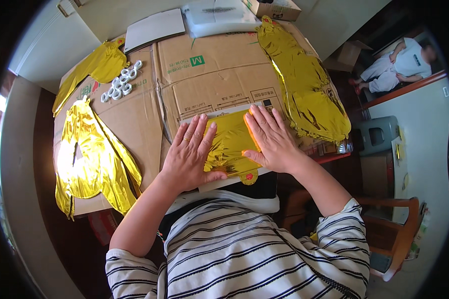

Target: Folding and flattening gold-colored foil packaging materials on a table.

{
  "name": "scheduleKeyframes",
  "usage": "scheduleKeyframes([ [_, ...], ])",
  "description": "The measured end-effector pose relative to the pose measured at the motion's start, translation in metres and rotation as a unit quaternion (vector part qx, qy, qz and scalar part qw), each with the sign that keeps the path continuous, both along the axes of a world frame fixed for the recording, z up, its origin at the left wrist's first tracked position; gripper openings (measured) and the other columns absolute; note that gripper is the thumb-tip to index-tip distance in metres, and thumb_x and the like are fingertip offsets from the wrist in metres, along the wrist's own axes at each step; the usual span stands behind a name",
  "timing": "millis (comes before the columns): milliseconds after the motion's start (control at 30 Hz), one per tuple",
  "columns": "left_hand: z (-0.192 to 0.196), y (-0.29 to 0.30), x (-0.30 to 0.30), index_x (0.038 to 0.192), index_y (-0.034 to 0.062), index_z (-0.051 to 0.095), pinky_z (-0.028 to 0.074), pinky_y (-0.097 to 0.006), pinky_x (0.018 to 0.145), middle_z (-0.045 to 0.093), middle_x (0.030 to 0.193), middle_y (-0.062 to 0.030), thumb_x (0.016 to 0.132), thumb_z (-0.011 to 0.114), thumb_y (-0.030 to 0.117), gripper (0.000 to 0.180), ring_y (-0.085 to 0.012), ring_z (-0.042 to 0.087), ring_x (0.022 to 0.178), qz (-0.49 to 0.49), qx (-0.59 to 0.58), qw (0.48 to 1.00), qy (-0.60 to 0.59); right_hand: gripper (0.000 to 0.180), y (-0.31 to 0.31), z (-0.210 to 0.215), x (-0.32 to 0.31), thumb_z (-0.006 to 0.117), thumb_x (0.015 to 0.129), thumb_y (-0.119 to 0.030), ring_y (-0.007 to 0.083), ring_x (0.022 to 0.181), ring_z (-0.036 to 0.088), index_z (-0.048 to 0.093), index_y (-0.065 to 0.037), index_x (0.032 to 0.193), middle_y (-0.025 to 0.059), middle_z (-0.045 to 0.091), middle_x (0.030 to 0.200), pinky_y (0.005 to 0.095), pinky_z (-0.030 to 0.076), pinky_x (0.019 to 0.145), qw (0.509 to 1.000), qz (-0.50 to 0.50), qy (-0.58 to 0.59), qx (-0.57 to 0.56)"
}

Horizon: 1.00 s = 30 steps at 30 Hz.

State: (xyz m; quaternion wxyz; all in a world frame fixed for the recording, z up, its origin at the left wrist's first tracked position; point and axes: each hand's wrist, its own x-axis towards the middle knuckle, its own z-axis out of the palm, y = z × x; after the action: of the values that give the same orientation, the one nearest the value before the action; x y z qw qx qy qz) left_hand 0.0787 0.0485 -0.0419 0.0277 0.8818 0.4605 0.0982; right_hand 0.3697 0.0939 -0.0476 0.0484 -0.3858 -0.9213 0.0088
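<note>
A gold foil balloon, flat and folded to a rectangle, lies on a pale board at the table edge before me. Its rounded tab with a red mark hangs toward me. My left hand rests flat on the balloon's left side, fingers stretched out, a ring on one finger. On the right side, my right hand presses down with its fingers extended. Orange covers show on that hand's thumb and index finger. Neither hand grips anything.
Flattened cardboard covers the table. More flat gold balloons lie at right, left and far left. White ribbon rolls sit nearby. A grey sheet and a clear plastic pack lie behind. A seated person is at far right.
</note>
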Motion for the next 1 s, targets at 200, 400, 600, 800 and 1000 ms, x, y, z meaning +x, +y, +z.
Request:
scheduleKeyframes([
  [200,0.002,-0.005,0.000,0.156,-0.0077,0.032,0.014,-0.053,0.127,0.026,0.164,-0.0312,0.079,0.056,0.086,0.123,-0.0431,0.023,0.155,0.031,-0.014,0.999,-0.034,0.092,-0.002,0.002,0.002,0.047,0.101,-0.062,0.0399,0.158,0.015,0.024,0.005,0.160,0.0278,0.018,0.168,0.0546,0.007,0.128,1.000,-0.001,0.016,0.003],
  [400,0.012,-0.013,-0.016,0.154,-0.0087,0.035,0.016,-0.055,0.126,0.029,0.163,-0.0307,0.086,0.057,0.078,0.112,-0.0455,0.025,0.154,0.052,0.003,0.998,-0.019,0.092,-0.002,-0.006,-0.010,0.055,0.099,-0.058,0.0410,0.157,0.016,0.026,0.004,0.160,0.0277,0.020,0.167,0.0555,0.010,0.127,0.998,0.013,0.060,-0.004],
  [600,0.021,-0.002,0.017,0.155,-0.0061,0.035,0.018,-0.054,0.126,0.032,0.163,-0.0263,0.096,0.057,0.061,0.092,-0.0426,0.027,0.154,-0.053,-0.002,0.993,-0.105,0.093,-0.001,-0.001,-0.002,0.055,0.098,-0.059,0.0414,0.157,0.017,0.024,0.002,0.160,0.0275,0.020,0.167,0.0550,0.010,0.127,0.999,-0.001,0.034,-0.004],
  [800,-0.006,0.006,0.019,0.157,-0.0055,0.032,0.019,-0.051,0.127,0.031,0.165,-0.0253,0.097,0.056,0.059,0.091,-0.0410,0.026,0.155,-0.044,-0.007,0.996,-0.078,0.091,0.000,-0.001,0.002,0.051,0.100,-0.061,0.0418,0.157,0.015,0.025,0.004,0.160,0.0271,0.020,0.167,0.0547,0.008,0.128,1.000,0.002,0.024,0.007],
  [1000,-0.005,0.003,0.015,0.158,-0.0059,0.029,0.014,-0.050,0.128,0.026,0.167,-0.0251,0.098,0.044,0.071,0.099,-0.0395,0.021,0.157,-0.046,-0.014,0.998,-0.029,0.091,-0.002,0.003,-0.001,0.047,0.101,-0.063,0.0420,0.157,0.014,0.027,0.004,0.160,0.0261,0.020,0.168,0.0542,0.007,0.128,1.000,-0.008,0.003,0.004],
])
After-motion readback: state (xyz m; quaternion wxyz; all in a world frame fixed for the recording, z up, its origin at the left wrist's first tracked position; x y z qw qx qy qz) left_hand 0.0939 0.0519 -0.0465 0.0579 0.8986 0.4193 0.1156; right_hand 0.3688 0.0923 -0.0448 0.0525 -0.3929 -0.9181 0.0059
